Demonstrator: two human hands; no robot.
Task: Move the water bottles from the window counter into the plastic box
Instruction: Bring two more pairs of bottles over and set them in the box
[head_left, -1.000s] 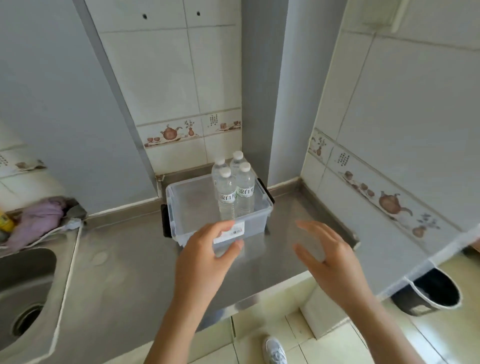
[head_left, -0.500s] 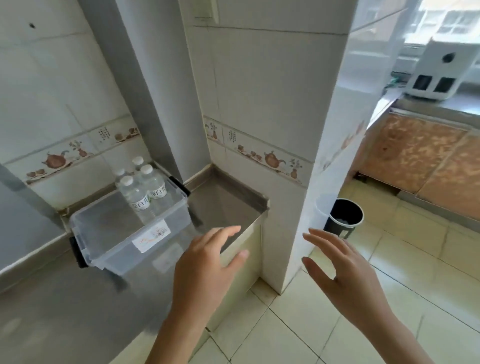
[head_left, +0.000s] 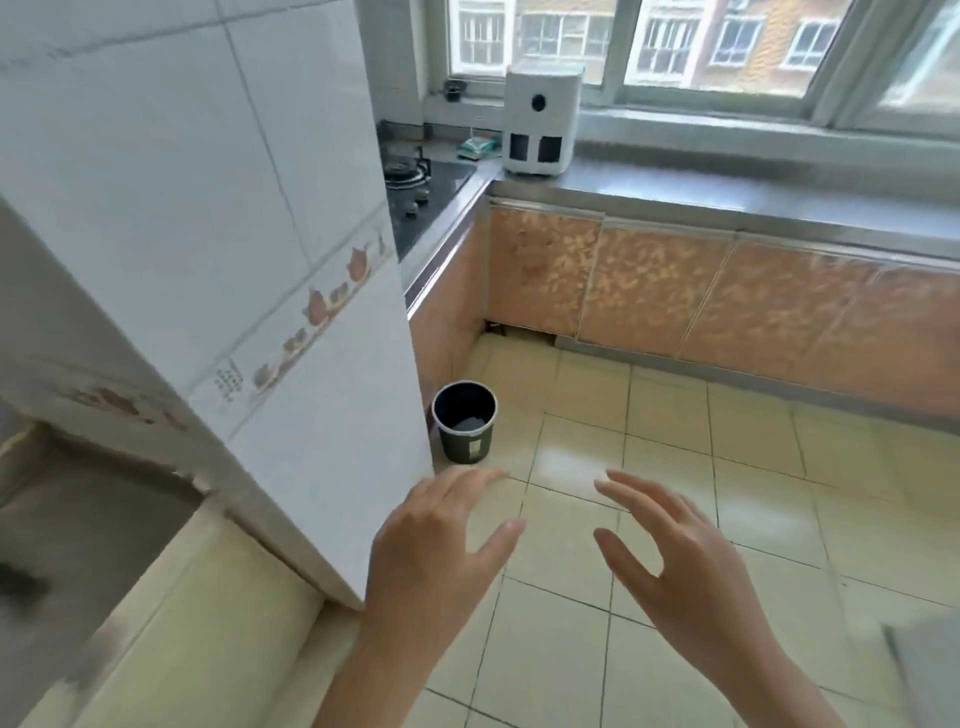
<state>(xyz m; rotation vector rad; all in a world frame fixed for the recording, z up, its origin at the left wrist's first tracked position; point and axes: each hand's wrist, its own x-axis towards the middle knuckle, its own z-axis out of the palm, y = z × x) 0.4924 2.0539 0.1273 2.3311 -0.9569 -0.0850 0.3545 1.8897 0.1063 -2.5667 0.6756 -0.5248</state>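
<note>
Both hands hover empty over the floor tiles, the left hand (head_left: 441, 551) and right hand (head_left: 680, 566) with fingers spread and loosely bent, palms facing each other. No water bottles or plastic box show in this view; the window counter (head_left: 727, 195), a smooth grey slab over glossy orange cabinet doors, carries a boxy white appliance (head_left: 540, 122) near its left end. By my judgement, filled bottles would be fairly heavy, with thin slick walls that dent, best gripped round the middle. A round black bin (head_left: 464, 422) stands beside the tiled pillar (head_left: 208, 208).
</note>
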